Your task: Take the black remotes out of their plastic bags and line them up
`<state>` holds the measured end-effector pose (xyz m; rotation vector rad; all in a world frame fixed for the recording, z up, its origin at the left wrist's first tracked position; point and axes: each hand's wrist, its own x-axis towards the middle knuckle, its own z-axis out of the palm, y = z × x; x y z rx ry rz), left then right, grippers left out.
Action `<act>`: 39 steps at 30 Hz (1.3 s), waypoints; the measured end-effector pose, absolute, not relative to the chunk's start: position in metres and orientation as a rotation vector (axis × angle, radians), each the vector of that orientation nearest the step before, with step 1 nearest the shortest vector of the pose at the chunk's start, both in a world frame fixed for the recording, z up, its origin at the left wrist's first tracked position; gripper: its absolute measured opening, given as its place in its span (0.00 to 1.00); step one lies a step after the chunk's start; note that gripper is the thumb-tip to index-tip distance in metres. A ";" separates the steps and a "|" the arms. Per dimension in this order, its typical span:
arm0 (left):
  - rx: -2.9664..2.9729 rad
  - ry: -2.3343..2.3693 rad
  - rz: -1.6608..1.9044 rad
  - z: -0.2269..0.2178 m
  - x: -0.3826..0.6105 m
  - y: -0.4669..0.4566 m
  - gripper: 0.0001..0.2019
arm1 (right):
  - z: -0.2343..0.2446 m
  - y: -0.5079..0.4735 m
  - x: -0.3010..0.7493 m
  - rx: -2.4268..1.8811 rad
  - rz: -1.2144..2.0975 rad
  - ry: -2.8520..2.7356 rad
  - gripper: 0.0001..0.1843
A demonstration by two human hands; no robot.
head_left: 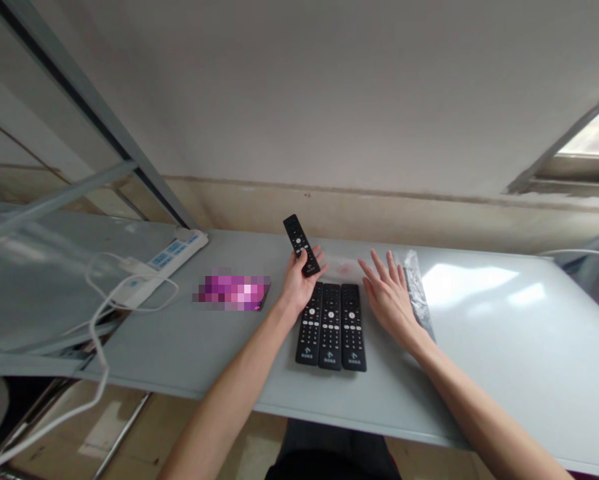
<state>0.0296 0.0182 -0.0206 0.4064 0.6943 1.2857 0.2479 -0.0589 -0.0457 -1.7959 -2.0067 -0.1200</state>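
My left hand is closed round the lower end of a black remote control, which tilts up and away from the grey table. Three more black remotes lie side by side, flat on the table, just in front of that hand. My right hand hovers to the right of the three remotes with fingers spread, holding nothing. Its fingertips reach toward a clear plastic bag lying flat behind the remotes.
A stack of clear plastic bags lies right of my right hand. A pixelated pink object lies left of my left hand. A white power strip with a looping white cable sits at the far left. A wall stands behind the table.
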 end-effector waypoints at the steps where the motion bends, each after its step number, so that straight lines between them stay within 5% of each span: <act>1: 0.399 0.714 1.291 -0.021 0.029 0.018 0.09 | -0.046 -0.059 0.249 -1.812 -0.109 -2.014 0.28; 8: 0.372 0.801 1.315 -0.021 0.028 0.019 0.07 | -0.046 -0.057 0.254 -1.887 0.142 -2.155 0.34; 25: 0.451 0.704 1.353 -0.015 0.034 0.012 0.12 | -0.053 -0.046 0.258 -1.877 0.148 -2.183 0.30; 34: 0.797 0.676 1.205 -0.003 0.040 -0.002 0.21 | -0.037 -0.056 0.240 -1.653 0.272 -1.802 0.30; 39: 1.117 0.641 0.977 0.005 0.046 -0.018 0.31 | -0.007 -0.065 0.224 -1.425 0.685 -1.477 0.26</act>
